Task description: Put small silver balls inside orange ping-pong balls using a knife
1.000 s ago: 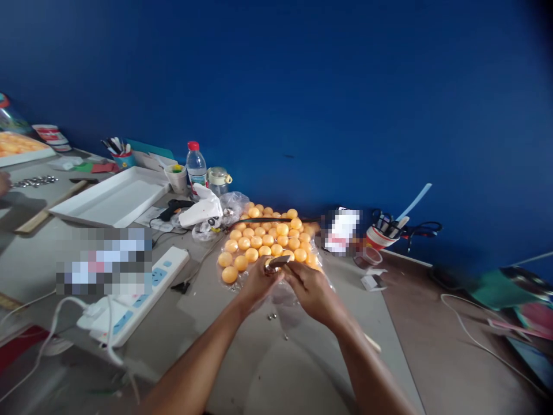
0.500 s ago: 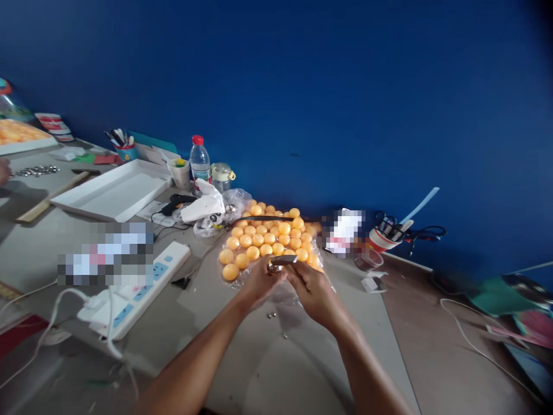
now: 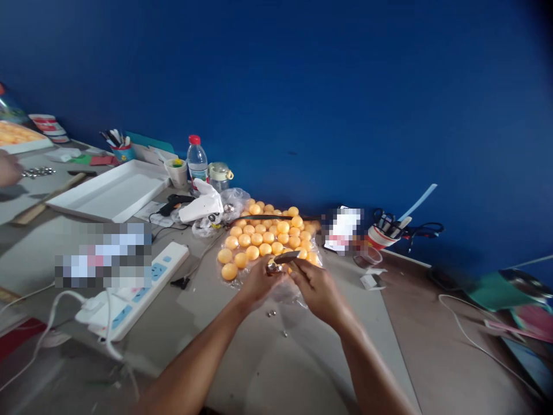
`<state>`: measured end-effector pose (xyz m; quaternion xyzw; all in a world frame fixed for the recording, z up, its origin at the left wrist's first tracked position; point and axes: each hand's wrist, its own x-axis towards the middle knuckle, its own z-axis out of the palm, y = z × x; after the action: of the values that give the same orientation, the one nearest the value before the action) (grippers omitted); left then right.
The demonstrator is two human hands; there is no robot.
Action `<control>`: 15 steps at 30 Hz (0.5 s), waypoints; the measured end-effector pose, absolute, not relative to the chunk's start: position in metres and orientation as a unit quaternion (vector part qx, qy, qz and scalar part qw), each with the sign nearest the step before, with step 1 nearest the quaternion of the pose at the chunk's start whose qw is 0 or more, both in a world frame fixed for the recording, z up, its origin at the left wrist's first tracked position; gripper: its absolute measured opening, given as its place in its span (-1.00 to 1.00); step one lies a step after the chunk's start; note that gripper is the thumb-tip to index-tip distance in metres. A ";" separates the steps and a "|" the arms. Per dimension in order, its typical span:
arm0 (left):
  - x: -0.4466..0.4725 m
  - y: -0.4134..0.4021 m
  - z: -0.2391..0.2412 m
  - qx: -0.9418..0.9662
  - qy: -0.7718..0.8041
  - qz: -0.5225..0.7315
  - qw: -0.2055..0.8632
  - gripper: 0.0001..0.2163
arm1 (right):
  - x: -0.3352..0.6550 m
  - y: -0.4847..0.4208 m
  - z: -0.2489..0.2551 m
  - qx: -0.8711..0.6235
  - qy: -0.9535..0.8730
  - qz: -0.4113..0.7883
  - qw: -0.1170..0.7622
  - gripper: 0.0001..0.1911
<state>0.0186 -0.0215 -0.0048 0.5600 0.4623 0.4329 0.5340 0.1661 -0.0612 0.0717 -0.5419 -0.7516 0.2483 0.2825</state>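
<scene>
Hold the left hand [image 3: 258, 283] with its fingers curled around the shiny metal piece [image 3: 273, 267], which sits at the thumb side of the grip. Position the right hand [image 3: 318, 288] opposite, fingers bent and thumb close beneath them, its fingertips at the right end of the dark flat strip [image 3: 287, 257]. The strip lies over the metal piece, between your two hands; at this scale it is unclear whether your right fingers pinch it or only touch it. Directly beyond your hands, note the orange balls [image 3: 253, 252] in clear plastic, with a black strap [image 3: 276, 218] across their far rows. On the table [image 3: 259, 369], nearer to you, locate two small metal beads [image 3: 273, 313] side by side and a third bead [image 3: 284, 334] apart from them. The power strip [image 3: 169, 262] lies to your left, the tool cup [image 3: 380, 237] to your right
</scene>
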 end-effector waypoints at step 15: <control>0.018 -0.023 -0.002 0.579 0.477 0.420 0.511 -0.82 | 0.166 -0.063 0.074 -0.546 -0.757 0.250 0.258 -0.73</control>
<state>0.0179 -0.0228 -0.0017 0.5790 0.4769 0.4201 0.5108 0.1657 -0.0632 0.0745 -0.5461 -0.7567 0.2500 0.2584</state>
